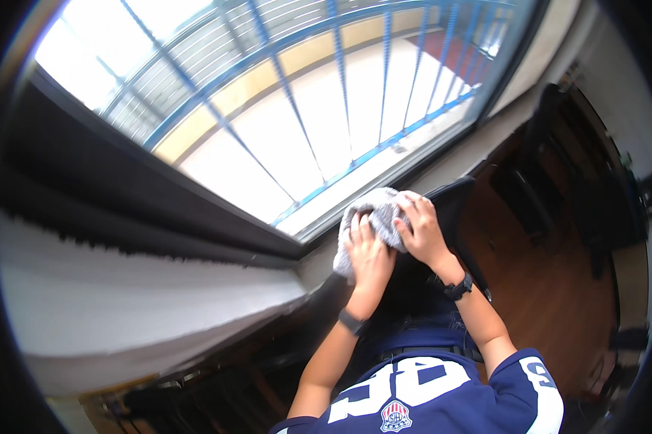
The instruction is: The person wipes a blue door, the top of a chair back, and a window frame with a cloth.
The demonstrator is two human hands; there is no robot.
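A crumpled grey cloth [378, 209] lies bunched under and between both hands, at the inner edge of the window sill. My left hand [370, 255] is on its lower part, with the fingertips tucked among the folds. On the cloth's right side, my right hand [421, 229] grips it with fingers bent and thumb apart. Beyond the cloth runs the window frame's bottom track [326, 223]. Dark bands sit on both wrists.
Blue metal bars [339, 70] stand outside the window. A dark frame [158, 190] borders it at left, above a pale wall [141, 304]. A black chair back [456, 198] is close by my right hand. More dark chairs [526, 190] stand on the brown floor [543, 304].
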